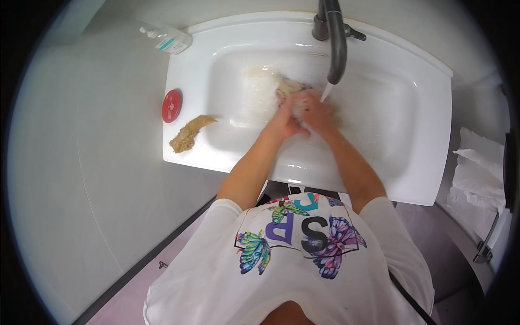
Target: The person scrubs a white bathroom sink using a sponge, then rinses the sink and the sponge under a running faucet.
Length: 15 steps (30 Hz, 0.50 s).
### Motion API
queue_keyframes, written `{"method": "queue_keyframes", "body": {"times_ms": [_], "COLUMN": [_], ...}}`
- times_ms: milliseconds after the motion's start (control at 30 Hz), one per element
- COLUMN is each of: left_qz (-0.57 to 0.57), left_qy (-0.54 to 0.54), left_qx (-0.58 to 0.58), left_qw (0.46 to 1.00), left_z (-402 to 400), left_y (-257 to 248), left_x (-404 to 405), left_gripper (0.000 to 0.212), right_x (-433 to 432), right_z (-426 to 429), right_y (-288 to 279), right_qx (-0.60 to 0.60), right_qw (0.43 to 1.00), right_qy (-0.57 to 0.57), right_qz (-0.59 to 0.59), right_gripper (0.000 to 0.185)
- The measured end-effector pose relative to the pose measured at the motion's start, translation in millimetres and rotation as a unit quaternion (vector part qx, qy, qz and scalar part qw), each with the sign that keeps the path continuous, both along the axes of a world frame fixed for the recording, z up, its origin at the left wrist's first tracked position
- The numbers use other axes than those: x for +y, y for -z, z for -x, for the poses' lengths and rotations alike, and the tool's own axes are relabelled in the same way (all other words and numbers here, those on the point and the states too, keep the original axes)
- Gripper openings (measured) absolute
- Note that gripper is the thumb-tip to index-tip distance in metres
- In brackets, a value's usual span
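Over the white washbasin (378, 122), both hands are together around a wet tan piece of soft material (289, 86), perhaps cloth or a fibrous scrubber. My left hand (287, 120) cups it from the left, thumb spread towards me. From the right, my right hand (316, 113) presses onto it; motion blur and suds hide its fingertips. A stream of water (325, 92) falls from the dark faucet (337, 48) beside my right hand. Cloudy, foamy water (260, 95) lies in the bowl to the left.
On the basin's left rim lie a tan fibrous piece (191, 134) and a round red item (172, 106). A pump bottle (172, 42) with a label stands at the back left corner. White paper or plastic (477, 174) hangs at the right. The wall (118, 122) borders the left side.
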State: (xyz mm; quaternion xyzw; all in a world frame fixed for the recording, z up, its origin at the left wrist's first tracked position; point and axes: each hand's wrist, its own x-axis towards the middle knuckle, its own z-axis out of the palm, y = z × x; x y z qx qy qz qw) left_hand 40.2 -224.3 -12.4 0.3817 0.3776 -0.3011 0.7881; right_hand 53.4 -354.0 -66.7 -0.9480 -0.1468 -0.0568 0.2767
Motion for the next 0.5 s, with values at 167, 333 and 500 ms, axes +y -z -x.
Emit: {"method": "queue_keyframes", "body": {"times_ms": [167,333,500], "left_qz": [0.364,0.323,0.108], "left_qy": [-0.025,-0.152,-0.189], "left_qx": [-0.146,-0.149,-0.158], "left_qw": [0.920,0.922,0.963], "left_z": [-13.2,-13.1,-14.5], "left_y": [24.9,10.0,16.2], "left_x": [34.1,27.8,22.8], "left_gripper": [0.074,0.056,0.048], "right_x": [55.0,62.0,75.2], "right_z": [31.0,36.7,14.4], "right_y": [-57.2,-91.0,-71.0], "right_qx": [0.058,0.180,0.094], "right_qw": [0.964,0.937,0.952], "right_qy": [-0.082,-0.132,0.110], "right_qz": [-0.247,-0.270,-0.271], "right_gripper": [0.033,0.037,0.044]}}
